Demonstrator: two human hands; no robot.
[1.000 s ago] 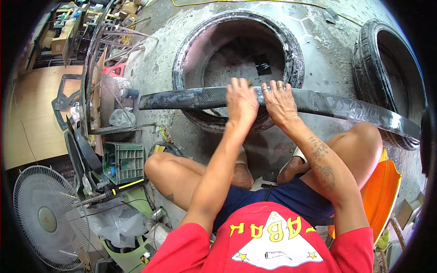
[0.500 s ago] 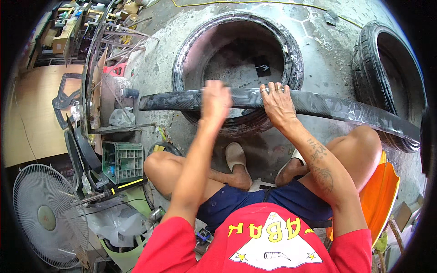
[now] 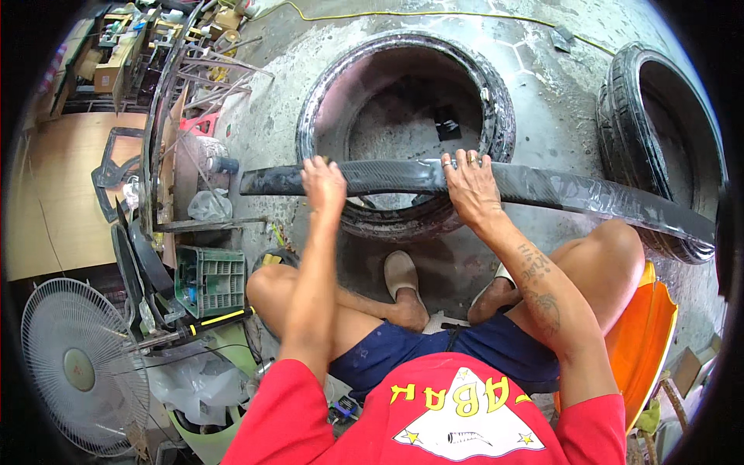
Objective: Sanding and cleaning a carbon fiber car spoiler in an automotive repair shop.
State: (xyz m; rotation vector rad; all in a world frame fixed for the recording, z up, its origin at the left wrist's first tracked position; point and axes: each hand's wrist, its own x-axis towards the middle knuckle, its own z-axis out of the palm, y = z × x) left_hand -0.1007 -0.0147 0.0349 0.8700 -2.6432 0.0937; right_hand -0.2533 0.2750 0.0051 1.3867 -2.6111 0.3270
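Note:
A long, dark, carbon-weave strip (image 3: 573,190), curved and glossy in patches, lies crosswise over a tyre (image 3: 496,116) lying flat on the floor. My right hand (image 3: 473,186) grips the strip a little right of its middle, fingers bent over its top edge. Toward the strip's left end, my left hand (image 3: 324,184) presses on its surface with curled, slightly blurred fingers; whatever is under them is hidden. The strip's right end passes in front of a second, tilted tyre (image 3: 620,116).
At left are a metal frame (image 3: 232,222), a wooden board (image 3: 62,201), a fan (image 3: 108,349), a green crate (image 3: 225,291) and piled clutter. An orange panel (image 3: 647,341) stands by my right knee. A yellow cord (image 3: 372,14) crosses the concrete floor beyond the tyres.
My left hand has travelled leftward along the strip, away from my right hand, which stays in place on it. The whole scene sits slightly lower in the picture.

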